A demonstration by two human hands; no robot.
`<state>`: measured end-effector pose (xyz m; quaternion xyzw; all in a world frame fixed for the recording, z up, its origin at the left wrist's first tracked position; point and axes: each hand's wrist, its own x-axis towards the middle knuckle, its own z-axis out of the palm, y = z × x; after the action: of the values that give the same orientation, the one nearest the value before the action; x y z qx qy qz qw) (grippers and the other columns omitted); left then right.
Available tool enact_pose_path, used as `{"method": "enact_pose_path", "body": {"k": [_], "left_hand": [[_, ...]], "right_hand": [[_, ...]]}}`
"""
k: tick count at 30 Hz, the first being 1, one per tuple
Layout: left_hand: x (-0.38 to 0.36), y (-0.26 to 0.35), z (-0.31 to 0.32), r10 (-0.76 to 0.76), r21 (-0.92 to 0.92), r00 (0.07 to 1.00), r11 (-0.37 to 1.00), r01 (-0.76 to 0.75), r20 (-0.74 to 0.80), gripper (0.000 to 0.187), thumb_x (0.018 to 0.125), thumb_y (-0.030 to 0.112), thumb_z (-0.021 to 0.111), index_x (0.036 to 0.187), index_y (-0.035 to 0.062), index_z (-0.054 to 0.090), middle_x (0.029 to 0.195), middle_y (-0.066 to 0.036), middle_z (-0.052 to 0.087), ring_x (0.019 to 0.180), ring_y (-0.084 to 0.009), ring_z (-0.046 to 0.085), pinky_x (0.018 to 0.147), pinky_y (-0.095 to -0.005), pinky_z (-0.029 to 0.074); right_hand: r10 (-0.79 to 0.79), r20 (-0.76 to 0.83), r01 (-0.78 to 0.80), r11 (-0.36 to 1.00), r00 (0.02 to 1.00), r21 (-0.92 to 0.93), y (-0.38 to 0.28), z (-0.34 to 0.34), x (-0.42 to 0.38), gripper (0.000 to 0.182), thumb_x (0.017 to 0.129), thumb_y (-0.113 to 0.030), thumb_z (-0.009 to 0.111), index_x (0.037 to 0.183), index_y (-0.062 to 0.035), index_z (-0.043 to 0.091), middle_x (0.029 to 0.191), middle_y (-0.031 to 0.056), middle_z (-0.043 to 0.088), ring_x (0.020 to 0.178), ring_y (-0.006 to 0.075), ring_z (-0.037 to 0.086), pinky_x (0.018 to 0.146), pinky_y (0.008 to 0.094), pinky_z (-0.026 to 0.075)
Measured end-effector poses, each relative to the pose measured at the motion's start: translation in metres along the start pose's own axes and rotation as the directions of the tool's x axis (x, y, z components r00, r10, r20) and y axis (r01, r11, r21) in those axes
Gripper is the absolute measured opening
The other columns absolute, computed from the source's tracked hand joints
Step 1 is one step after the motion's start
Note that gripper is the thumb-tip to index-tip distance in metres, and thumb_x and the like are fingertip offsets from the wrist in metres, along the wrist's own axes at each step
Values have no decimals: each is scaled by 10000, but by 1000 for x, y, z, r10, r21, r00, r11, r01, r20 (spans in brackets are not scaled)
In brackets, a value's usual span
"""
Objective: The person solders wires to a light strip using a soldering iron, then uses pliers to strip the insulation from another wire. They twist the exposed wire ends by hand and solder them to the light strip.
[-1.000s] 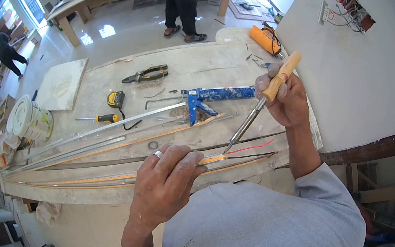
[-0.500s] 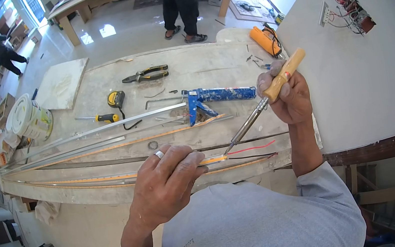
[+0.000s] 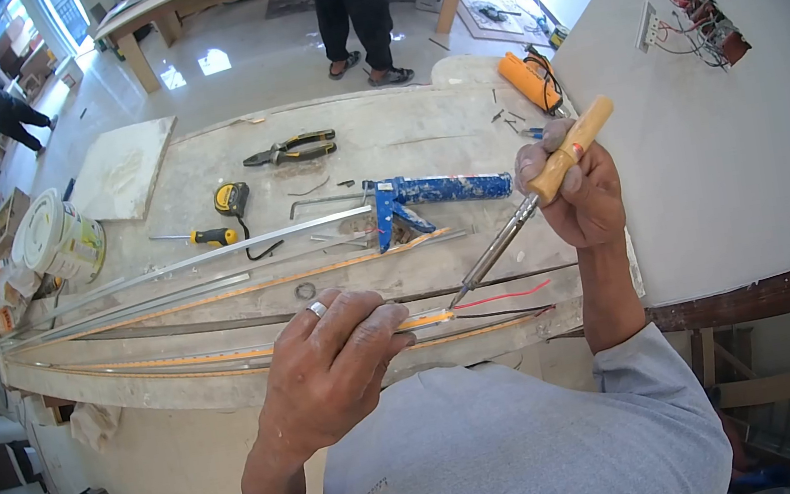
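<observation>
Left hand [image 3: 336, 364] pinching the yellow strip [image 3: 426, 321] just short of its right-hand end, fingers narrow on it. Right hand [image 3: 583, 207] closed round the wooden handle of the soldering iron [image 3: 512, 229], shaft tilted, tip down at that same end. Strip runs along the near side of the desk [image 3: 199, 143]; red wire [image 3: 513, 295] and black wire [image 3: 505, 312] trail off the end to the right, apart. Can't tell whether the tip actually touches metal; too small.

To do it well, I'd say: press the strip flat so the end can't twist, heat wire and contact together, short dwell, clean lift. Don't bridge red to black. Hold still until it sets. Left fingertips sit near the tip, so watch for burns.
</observation>
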<state>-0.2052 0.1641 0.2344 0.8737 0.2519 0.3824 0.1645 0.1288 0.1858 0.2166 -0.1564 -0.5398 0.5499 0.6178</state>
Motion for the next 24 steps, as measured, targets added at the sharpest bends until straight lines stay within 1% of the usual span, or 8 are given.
{"method": "enact_pose_path", "body": {"k": [14,24], "left_hand": [[-2,-2,3,10,-15,1000,1000,-10,-2,299,761,133,804,1021,59,677,925,-96,656,765,-273,648,620,-376,512],[-1,0,2,1,-4,1000,1000,-1,1,297,761,128,799,1019,55,671,923,-97,655,773,-278,650,635,-383,515]], "right_hand": [[0,31,1,1000,1000,-28,-5,5,5,379,963,-139,656,1264,15,486,1089,202,647,1106,285,633,924,381,519],[-4,87,6,1000,996,-23,-8,4,8,369,964,-142,655,1261,-1,487,1097,205,647,1094,267,621,909,366,512]]}}
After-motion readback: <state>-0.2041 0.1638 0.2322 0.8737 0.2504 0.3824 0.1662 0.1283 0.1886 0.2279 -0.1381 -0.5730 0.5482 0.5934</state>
